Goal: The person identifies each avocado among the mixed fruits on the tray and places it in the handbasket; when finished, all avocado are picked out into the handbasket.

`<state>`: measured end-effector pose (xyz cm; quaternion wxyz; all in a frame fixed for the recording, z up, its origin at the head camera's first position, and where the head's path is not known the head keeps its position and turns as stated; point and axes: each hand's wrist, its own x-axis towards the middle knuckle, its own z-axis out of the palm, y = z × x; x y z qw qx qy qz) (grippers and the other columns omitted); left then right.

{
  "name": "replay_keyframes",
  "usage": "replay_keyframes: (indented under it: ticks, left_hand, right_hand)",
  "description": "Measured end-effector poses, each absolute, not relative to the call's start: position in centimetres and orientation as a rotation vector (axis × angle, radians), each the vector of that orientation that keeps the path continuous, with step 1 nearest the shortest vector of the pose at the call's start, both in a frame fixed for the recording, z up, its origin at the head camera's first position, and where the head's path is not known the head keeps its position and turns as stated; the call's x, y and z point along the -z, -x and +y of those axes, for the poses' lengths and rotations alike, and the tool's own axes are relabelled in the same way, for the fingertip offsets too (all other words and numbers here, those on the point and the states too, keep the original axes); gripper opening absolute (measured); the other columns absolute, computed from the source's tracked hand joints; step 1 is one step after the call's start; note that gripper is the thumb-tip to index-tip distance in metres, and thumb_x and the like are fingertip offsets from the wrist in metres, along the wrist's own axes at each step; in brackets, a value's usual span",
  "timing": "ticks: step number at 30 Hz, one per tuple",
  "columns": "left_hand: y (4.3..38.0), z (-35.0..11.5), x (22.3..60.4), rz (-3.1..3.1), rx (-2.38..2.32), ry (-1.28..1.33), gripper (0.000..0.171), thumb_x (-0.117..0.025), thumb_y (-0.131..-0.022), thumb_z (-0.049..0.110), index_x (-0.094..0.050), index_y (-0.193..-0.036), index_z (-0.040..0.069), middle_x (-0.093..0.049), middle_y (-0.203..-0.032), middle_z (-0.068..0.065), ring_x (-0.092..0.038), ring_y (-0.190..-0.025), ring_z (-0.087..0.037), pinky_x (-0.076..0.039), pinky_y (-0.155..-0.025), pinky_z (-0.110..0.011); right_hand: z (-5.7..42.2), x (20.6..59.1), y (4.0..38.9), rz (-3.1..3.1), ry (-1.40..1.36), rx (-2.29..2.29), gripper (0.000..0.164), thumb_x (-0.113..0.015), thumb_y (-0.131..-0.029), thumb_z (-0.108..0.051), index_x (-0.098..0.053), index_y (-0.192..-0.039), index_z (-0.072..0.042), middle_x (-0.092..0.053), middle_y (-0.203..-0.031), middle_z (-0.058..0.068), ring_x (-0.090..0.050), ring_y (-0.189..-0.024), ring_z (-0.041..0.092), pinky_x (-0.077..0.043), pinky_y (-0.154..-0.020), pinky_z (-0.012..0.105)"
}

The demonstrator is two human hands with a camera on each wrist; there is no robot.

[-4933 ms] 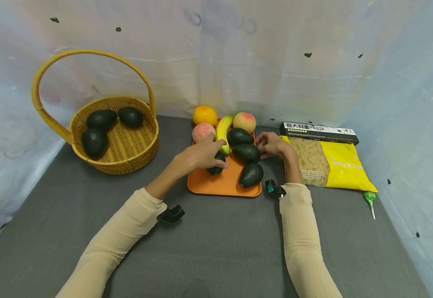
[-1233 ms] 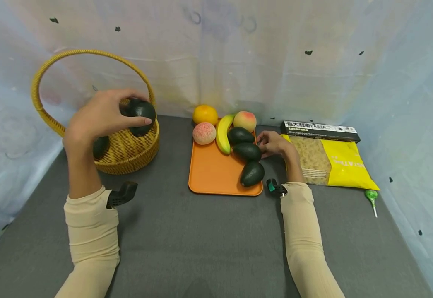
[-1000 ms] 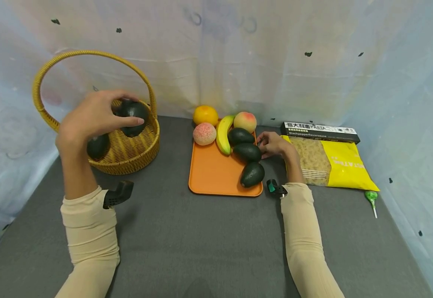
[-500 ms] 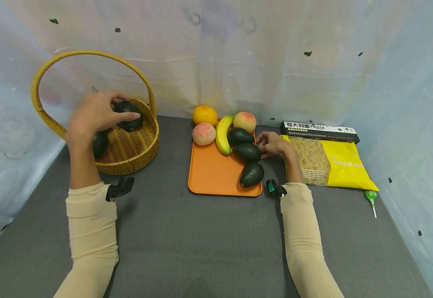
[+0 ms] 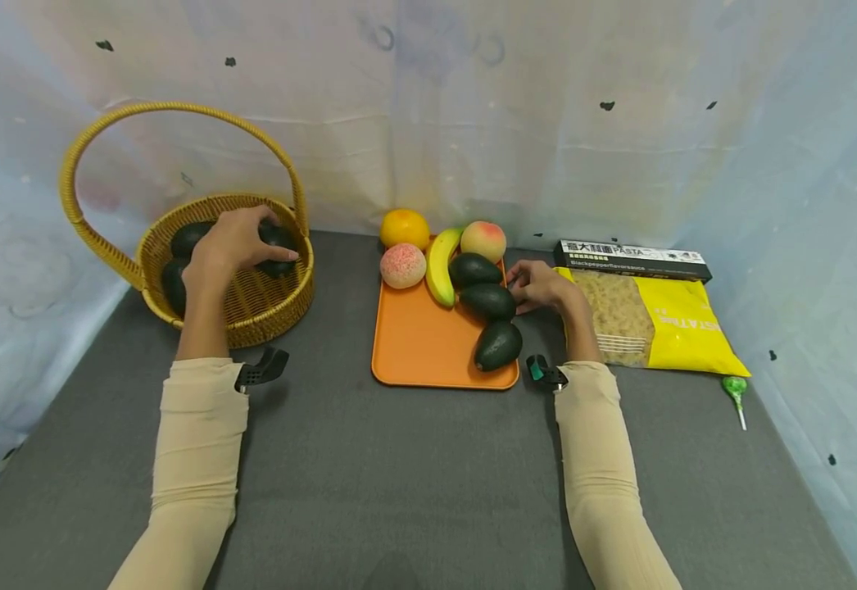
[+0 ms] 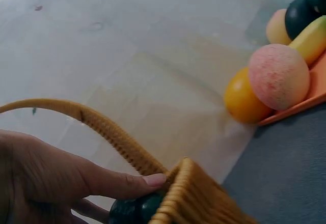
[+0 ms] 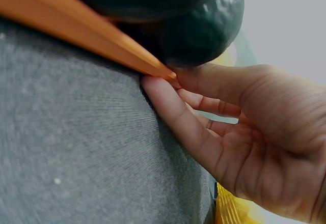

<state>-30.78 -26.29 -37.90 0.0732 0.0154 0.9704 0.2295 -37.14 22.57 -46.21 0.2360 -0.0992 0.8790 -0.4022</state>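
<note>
In the head view my left hand (image 5: 233, 243) is down inside the wicker basket (image 5: 266, 324), holding a dark green avocado (image 5: 278, 246) at the right side. The left wrist view shows the thumb lying over the avocado (image 6: 135, 210) close to the basket rim (image 6: 178, 188). Two more avocados show at the basket's left, partly covered by the hand. My right hand (image 5: 539, 287) pinches the right edge of the orange tray (image 5: 421, 344); in the right wrist view thumb and index finger meet at the tray rim (image 7: 137, 56). Three avocados (image 5: 497, 345) line that side of the tray.
Behind on the tray lie a banana (image 5: 439, 266), a peach (image 5: 483, 240), a pink round fruit (image 5: 402, 265) and an orange fruit (image 5: 404, 229). A yellow pasta bag (image 5: 682, 324), black pasta box (image 5: 635, 260) and green lollipop (image 5: 734, 389) sit right. The basket's tall handle (image 5: 170, 106) arches over it.
My left hand has carried one avocado from the tray to the basket, then lowered it inside and shifted slightly right. My right hand has stayed at the tray edge.
</note>
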Motion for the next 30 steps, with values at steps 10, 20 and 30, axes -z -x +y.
replay_keyframes:
  ticks: [10,20,30]
  left_hand:
    - [31.7,-25.6,39.3,2.907,-0.653,-0.030,0.072,-0.077,-0.095,0.036,-0.046,-0.150,-0.001,-0.044,-0.153,-0.034,-0.045,-0.133,-0.054,-0.045,-0.104,-0.069]
    - [32.0,-26.4,40.0,2.831,-0.561,-0.106,0.079,-0.077,-0.095,0.038,-0.040,-0.154,0.001,-0.027,-0.157,-0.039,-0.034,-0.140,-0.057,-0.039,-0.107,-0.076]
    - [32.1,-26.7,39.6,2.822,-0.545,-0.211,0.079,-0.074,-0.097,0.042,-0.040,-0.156,0.002,-0.033,-0.156,-0.036,-0.028,-0.146,-0.055,-0.033,-0.112,-0.076]
  right_hand:
    - [22.3,46.0,37.1,2.395,0.257,1.104,0.037,-0.060,-0.099,0.002,-0.051,-0.134,0.005,-0.061,-0.097,0.009,-0.066,-0.079,0.018,-0.065,-0.072,0.032]
    - [21.2,44.0,35.7,2.356,0.237,1.089,0.038,-0.057,-0.097,0.007,-0.049,-0.134,0.012,-0.059,-0.097,0.014,-0.067,-0.083,0.025,-0.066,-0.078,0.039]
    - [21.5,43.2,35.4,2.358,0.226,1.096,0.035,-0.061,-0.098,0.002,-0.052,-0.131,0.008,-0.061,-0.097,0.012,-0.068,-0.079,0.022,-0.064,-0.071,0.033]
